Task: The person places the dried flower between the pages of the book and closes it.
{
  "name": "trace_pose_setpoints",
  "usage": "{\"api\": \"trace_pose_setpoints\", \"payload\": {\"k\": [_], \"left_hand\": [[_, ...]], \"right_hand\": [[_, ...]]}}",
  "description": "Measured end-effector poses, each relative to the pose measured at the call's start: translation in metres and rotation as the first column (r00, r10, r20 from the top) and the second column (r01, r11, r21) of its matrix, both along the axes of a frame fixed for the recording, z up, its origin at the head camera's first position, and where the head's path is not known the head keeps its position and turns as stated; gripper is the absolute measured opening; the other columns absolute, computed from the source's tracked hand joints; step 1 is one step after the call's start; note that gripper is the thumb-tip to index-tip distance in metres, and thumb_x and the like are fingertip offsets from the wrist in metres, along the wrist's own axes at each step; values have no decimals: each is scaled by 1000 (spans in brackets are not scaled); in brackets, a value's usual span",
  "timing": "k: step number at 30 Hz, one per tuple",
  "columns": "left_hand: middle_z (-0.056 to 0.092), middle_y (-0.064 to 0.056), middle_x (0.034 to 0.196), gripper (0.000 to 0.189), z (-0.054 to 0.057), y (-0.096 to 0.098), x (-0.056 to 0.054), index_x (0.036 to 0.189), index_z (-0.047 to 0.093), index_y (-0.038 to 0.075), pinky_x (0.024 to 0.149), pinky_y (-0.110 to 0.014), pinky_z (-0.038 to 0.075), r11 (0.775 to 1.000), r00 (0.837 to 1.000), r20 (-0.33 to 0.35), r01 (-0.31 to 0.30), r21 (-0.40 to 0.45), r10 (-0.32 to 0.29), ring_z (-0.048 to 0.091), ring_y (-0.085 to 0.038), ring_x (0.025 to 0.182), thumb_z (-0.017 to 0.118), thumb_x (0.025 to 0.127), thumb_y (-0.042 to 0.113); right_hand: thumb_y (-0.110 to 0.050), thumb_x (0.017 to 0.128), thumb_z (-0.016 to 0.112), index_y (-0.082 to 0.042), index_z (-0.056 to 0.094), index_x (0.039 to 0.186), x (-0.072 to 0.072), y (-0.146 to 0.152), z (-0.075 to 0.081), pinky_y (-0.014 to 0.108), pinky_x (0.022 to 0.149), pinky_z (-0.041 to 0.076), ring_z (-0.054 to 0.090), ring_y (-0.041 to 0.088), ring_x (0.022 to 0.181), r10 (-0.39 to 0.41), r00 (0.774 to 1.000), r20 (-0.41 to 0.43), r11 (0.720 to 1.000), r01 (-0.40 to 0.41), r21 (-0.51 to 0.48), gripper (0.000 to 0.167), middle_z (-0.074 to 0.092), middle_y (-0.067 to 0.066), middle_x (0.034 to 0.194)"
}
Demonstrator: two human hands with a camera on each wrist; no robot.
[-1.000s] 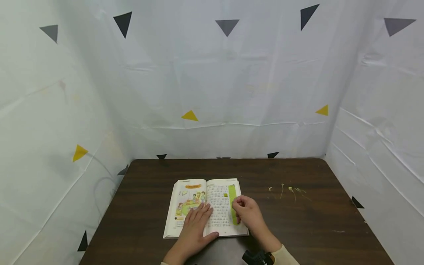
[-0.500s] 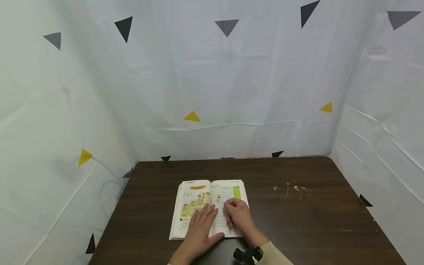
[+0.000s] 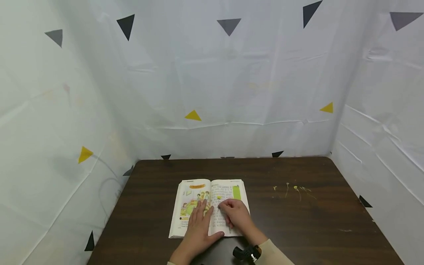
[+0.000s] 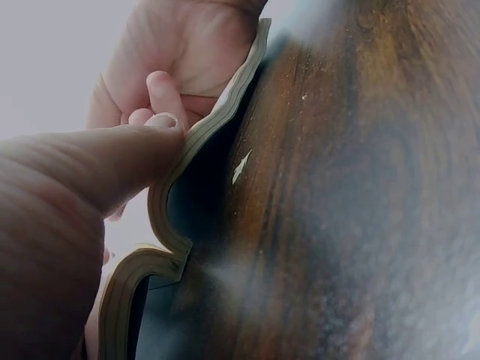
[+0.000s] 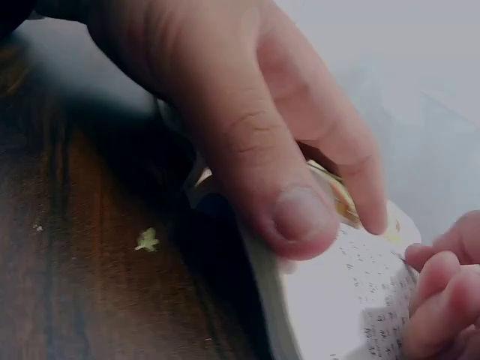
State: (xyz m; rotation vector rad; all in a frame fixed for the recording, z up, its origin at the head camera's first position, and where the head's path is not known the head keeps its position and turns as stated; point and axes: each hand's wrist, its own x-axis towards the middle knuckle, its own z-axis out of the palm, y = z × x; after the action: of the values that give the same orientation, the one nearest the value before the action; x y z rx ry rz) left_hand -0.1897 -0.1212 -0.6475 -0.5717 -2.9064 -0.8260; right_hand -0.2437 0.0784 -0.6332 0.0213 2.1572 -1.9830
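An open book [image 3: 228, 187] with printed pages lies on the table. My left hand [image 3: 200, 226] rests spread over its left page and the fold. The left thumb [image 4: 146, 146] reaches across the lower edge of the pages in the left wrist view. On the right page, a small yellow flower [image 3: 219, 197] lies over the text. My right hand [image 3: 236, 214] pinches its thin stem just below the head, with the other fingers curled. In the right wrist view, the right fingertips [image 5: 435, 277] show at the right edge, opposite the large left hand [image 5: 240, 127].
Several thin dried flower sprigs [image 3: 296, 188] lie on the dark wooden table [image 3: 318, 228], right of the book. A small pale plant scrap [image 5: 147, 240] is near the book's lower edge. White sheets with triangles [image 3: 228, 92] surround the table.
My right hand has moved left from the green strip to the middle of the right page, bringing the yellow flower along. The left fingers have shifted slightly. The head view has turned a little.
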Motion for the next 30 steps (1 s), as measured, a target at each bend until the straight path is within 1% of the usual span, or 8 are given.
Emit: {"api": "trace_pose_setpoints", "payload": {"k": [5,9,15,17,20,25,27,30], "left_hand": [[24,-16,181,95,-3,1,-1,164,46,11,134,-65,21,1000,1000,9,2,-8,-2,15,-41,170,76,92,66],[24,-16,181,92,-4,0,0,165,46,16,133,-67,22,1000,1000,-4,6,1,-6,16,-42,170,76,93,64],[24,-17,180,86,-3,-1,0,167,44,29,133,-68,22,1000,1000,-23,20,1,-20,17,-44,169,77,94,61],[24,-17,181,90,-3,-1,0,168,43,26,133,-68,22,1000,1000,-23,17,-3,-17,17,-44,169,78,93,61],[25,-17,181,102,-3,0,-2,170,36,14,134,-66,22,1000,1000,-15,0,-8,0,18,-42,169,80,91,61],[20,-21,182,123,-1,1,-4,172,25,1,133,-65,24,998,997,49,-53,36,51,21,-42,168,86,85,63],[18,-21,182,123,0,1,-4,172,26,2,132,-67,25,996,996,69,-64,58,60,22,-44,167,86,83,64],[20,-23,180,112,0,0,-2,167,39,4,128,-72,27,995,998,48,-50,87,46,24,-49,165,86,84,64]], "right_hand": [[-22,109,63,0,69,120,0,5,0,24,39,42,47,10,41,28,1000,14,998,-27,-48,25,53,0,56],[-19,109,61,-6,70,127,1,3,0,25,38,43,47,10,40,58,998,-25,998,-58,20,24,54,0,57],[-18,107,65,-14,76,128,3,-3,-2,26,37,44,48,8,38,64,995,-73,996,-59,68,24,55,1,64],[-18,107,65,-15,77,128,4,-4,-3,26,37,44,48,8,37,63,995,-79,996,-57,76,24,55,1,65],[-18,107,64,-15,76,126,4,-5,-3,26,37,43,47,8,38,61,994,-87,995,-54,87,23,54,1,64],[-17,108,63,-23,74,134,5,-6,-4,26,35,42,46,8,38,65,992,-112,989,-49,138,29,54,0,65],[-18,108,64,-26,74,137,5,-7,-5,25,35,42,46,7,37,67,990,-120,986,-47,161,32,54,-1,66],[-19,107,63,-27,76,136,6,-8,-5,25,35,41,44,6,36,66,991,-120,981,-42,188,32,53,-2,64]]}}
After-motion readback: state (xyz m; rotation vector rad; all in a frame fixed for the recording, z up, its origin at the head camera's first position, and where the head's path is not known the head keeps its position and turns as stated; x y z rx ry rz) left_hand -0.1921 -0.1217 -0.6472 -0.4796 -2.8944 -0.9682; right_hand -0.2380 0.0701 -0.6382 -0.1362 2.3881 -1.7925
